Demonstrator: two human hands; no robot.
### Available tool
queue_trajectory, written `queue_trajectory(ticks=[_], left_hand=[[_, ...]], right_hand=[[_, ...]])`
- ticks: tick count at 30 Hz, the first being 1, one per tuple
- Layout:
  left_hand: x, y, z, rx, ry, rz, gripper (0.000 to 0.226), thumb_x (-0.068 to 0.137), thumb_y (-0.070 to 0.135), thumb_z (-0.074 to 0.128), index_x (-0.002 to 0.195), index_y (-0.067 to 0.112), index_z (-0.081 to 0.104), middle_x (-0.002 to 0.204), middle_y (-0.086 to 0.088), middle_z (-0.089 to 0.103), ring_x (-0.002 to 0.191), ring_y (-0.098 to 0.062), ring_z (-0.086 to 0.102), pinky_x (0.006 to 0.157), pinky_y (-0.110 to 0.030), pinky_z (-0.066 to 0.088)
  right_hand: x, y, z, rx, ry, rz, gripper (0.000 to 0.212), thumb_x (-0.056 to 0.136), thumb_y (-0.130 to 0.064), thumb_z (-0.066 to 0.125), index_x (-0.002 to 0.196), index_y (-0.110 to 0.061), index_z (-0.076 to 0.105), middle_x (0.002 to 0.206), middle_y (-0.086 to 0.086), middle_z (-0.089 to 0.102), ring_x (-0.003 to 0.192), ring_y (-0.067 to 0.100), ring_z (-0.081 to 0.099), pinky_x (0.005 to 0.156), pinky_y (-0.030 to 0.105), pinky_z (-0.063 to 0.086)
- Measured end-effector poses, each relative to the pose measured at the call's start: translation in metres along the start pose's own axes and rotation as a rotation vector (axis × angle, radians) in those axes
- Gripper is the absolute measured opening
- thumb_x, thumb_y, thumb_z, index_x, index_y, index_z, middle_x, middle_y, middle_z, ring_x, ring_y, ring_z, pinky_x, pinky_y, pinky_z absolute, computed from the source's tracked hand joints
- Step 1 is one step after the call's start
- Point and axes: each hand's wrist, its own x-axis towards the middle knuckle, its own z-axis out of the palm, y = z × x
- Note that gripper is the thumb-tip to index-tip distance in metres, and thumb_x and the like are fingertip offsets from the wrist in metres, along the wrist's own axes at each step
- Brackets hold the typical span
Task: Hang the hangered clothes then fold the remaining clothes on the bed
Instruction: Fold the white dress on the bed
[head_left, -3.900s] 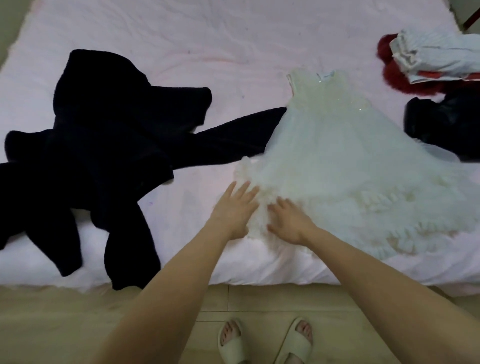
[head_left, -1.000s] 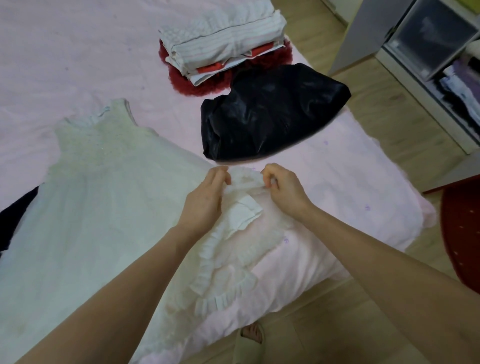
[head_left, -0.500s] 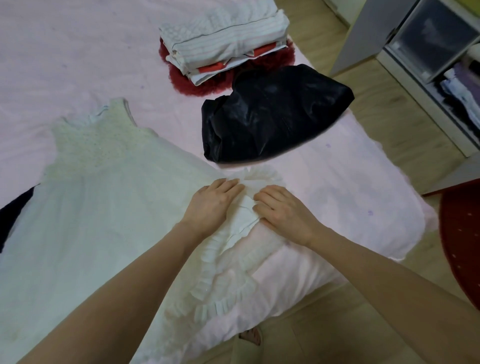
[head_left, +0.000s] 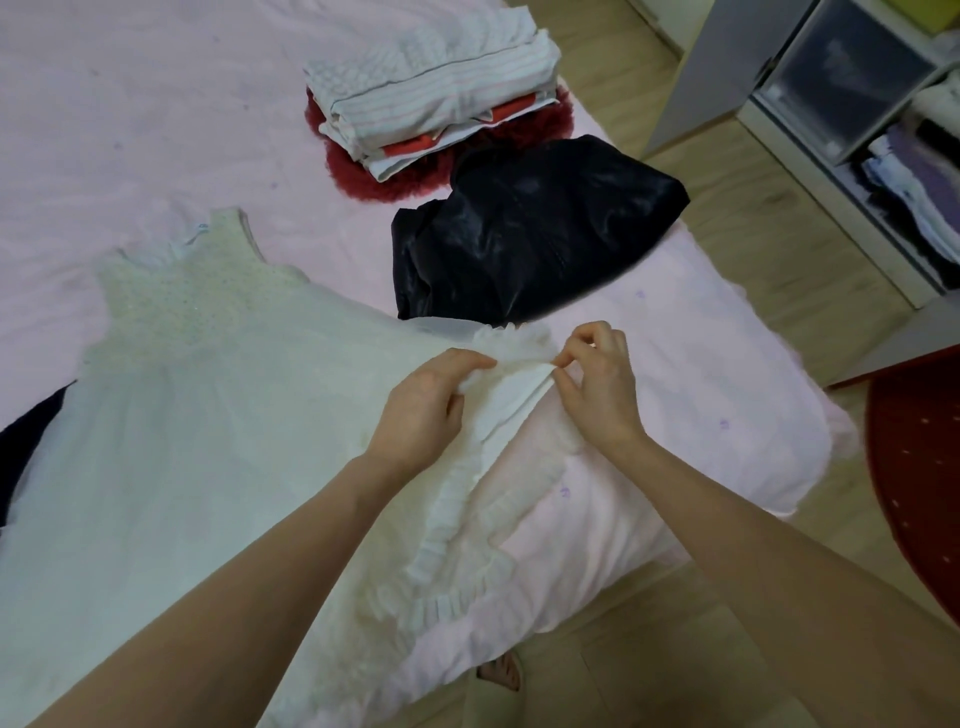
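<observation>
A: White dress lies flat on bed; handling?

B: Light, soft, limp. Left hand and right hand each pinch the ruffled hem. Grip hem corners; avoid snagging the net.

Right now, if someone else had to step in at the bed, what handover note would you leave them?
Left hand and right hand each pinch the ruffled hem of the white dress, lifted a little off the bed.
The dress lies spread flat, neck toward the far side, hem at the near edge.
Done: a folded stack sits on a red fluffy piece, with a black shiny garment bundled beside it.
A dark garment shows at the left edge, partly under the dress.
Left: fold the dress, then the dark garment. No hangers are in view, so I cannot tell whether the hanging is done.
</observation>
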Motion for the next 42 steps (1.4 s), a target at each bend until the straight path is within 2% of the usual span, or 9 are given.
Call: queue_trajectory(ticks=[8,11,15,18,26,30,33,36,42], left_hand=[[-0.014,0.01,0.018,0.002,-0.356,0.064,0.044,0.087,0.018,0.063,0.13,0.021,0.054,0.134,0.008,0.048,0.112,-0.01,0.054,0.09,-0.028,0.048],[-0.024,0.002,0.015,0.239,-0.065,0.167,0.042,0.085,0.045,0.062,0.119,0.02,0.063,0.131,0.002,0.053,0.118,-0.016,0.05,0.095,-0.041,0.046],[-0.047,0.004,0.015,0.475,-0.149,-0.233,0.057,0.082,0.051,0.058,0.13,0.022,0.052,0.139,0.001,0.048,0.129,-0.023,0.044,0.107,-0.038,0.032],[-0.066,0.008,0.015,0.325,-0.227,-0.215,0.041,0.088,0.037,0.056,0.127,0.022,0.057,0.134,0.012,0.054,0.116,-0.017,0.056,0.084,-0.033,0.05],[-0.084,0.026,-0.015,0.389,0.146,0.045,0.03,0.086,0.052,0.054,0.09,0.023,0.06,0.08,0.012,0.058,0.073,-0.013,0.053,0.062,-0.026,0.037],[-0.101,0.024,-0.011,0.624,-0.221,-0.328,0.073,0.07,0.079,0.053,0.114,0.021,0.048,0.109,0.006,0.052,0.098,-0.019,0.052,0.079,-0.033,0.04],[-0.107,0.024,-0.002,0.774,-0.333,-0.353,0.058,0.084,0.056,0.056,0.125,0.018,0.041,0.122,0.0,0.048,0.107,-0.023,0.049,0.084,-0.034,0.038],[-0.107,0.019,-0.002,0.658,-0.319,-0.301,0.03,0.089,0.015,0.047,0.118,0.02,0.052,0.113,0.001,0.061,0.101,-0.022,0.057,0.079,-0.03,0.037],[-0.112,0.022,-0.033,-0.038,-0.336,-0.313,0.019,0.081,0.009,0.052,0.076,0.025,0.061,0.072,0.01,0.061,0.065,-0.007,0.053,0.066,-0.027,0.046]], right_hand=[[0.002,0.006,-0.005,-0.101,-0.143,-0.096,0.043,0.071,0.009,0.058,0.11,-0.009,0.052,0.125,0.005,0.05,0.118,0.022,0.042,0.094,0.04,0.044],[0.015,-0.004,-0.002,-0.191,-0.346,-0.416,0.078,0.072,0.01,0.048,0.143,-0.016,0.034,0.157,0.004,0.024,0.146,0.02,0.017,0.118,0.037,0.02],[0.018,-0.017,0.009,-0.48,-0.591,-0.669,0.039,0.084,-0.001,0.049,0.118,-0.018,0.055,0.119,0.001,0.057,0.115,0.024,0.052,0.096,0.03,0.036],[0.005,-0.008,-0.008,-0.493,-0.567,-0.503,0.023,0.086,-0.002,0.047,0.104,-0.014,0.054,0.096,0.003,0.055,0.09,0.022,0.053,0.065,0.032,0.035],[-0.03,0.004,-0.052,-0.324,-0.238,0.0,0.029,0.077,0.01,0.047,0.093,-0.013,0.054,0.089,0.003,0.06,0.082,0.024,0.054,0.065,0.034,0.042],[-0.039,-0.027,-0.032,-0.292,-0.407,-0.391,0.056,0.071,-0.009,0.068,0.125,-0.012,0.052,0.133,0.01,0.05,0.125,0.029,0.043,0.107,0.038,0.03],[-0.043,-0.043,-0.01,-0.43,-0.555,-0.627,0.052,0.069,-0.009,0.072,0.117,-0.016,0.055,0.123,0.006,0.055,0.112,0.025,0.052,0.105,0.038,0.034],[-0.038,-0.047,-0.007,-0.411,-0.529,-0.411,0.02,0.083,0.0,0.051,0.097,-0.014,0.058,0.094,0.003,0.061,0.087,0.024,0.057,0.084,0.029,0.037],[-0.028,-0.057,-0.038,0.517,-0.373,0.411,0.015,0.09,-0.002,0.05,0.084,-0.008,0.062,0.072,-0.003,0.058,0.061,0.005,0.052,0.057,0.014,0.043]])
